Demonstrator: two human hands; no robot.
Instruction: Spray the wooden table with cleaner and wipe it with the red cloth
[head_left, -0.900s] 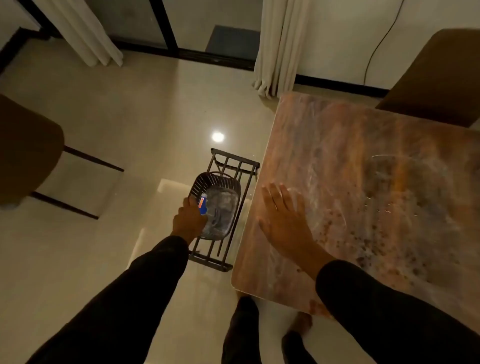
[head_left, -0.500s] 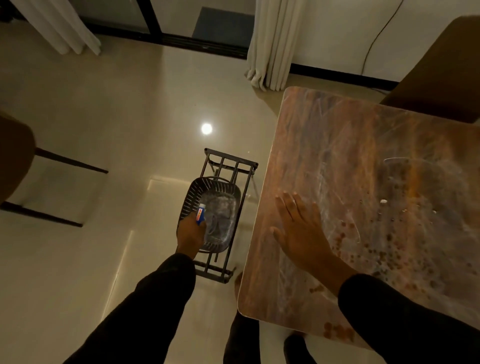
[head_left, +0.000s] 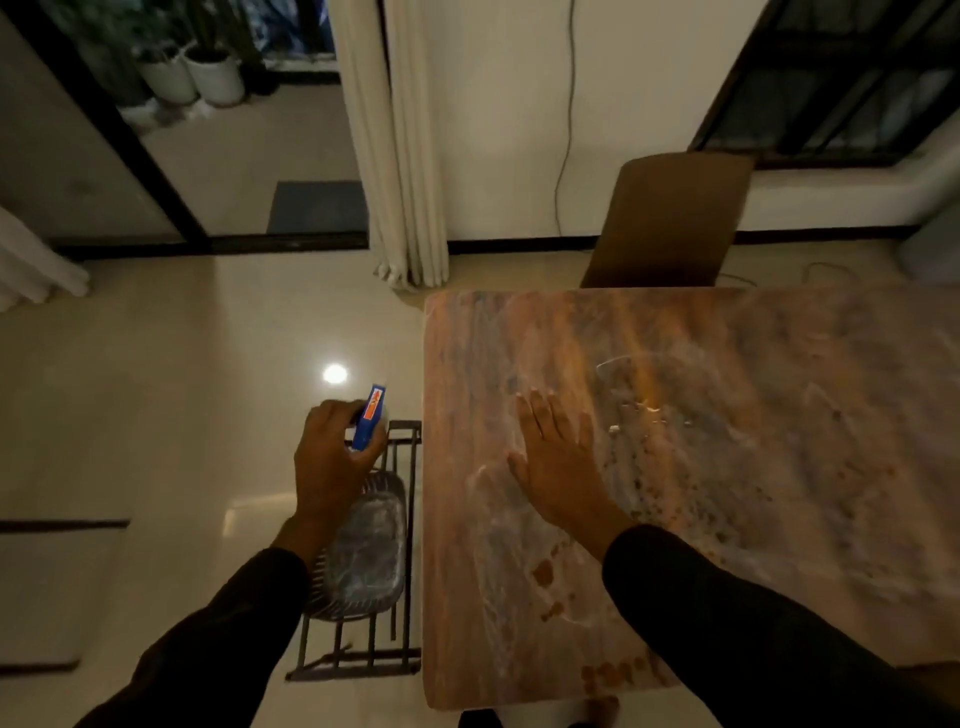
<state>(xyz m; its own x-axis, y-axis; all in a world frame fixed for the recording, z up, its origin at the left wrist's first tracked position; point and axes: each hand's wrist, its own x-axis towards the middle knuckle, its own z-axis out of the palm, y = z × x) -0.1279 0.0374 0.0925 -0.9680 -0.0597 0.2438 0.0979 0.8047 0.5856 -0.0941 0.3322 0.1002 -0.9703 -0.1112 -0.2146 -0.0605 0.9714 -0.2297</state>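
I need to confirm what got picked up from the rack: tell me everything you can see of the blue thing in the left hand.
The blue item is narrow, with an orange-red marking on its upper face and a pale, whitish part beside it. It tilts nearly upright, top away from the camera. The left hand wraps its lower part, hiding the rest, so its full shape cannot be told. It is held in the air above the dark basket and metal rack, beside the table's left edge, not touching it.

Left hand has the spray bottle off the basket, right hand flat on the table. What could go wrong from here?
1. No red cloth is in view, so spray could sit unwiped.
2. The right hand lies flat on the table; spraying there may wet it.
3. The left hand grips the spray bottle over the floor; a slip drops it.
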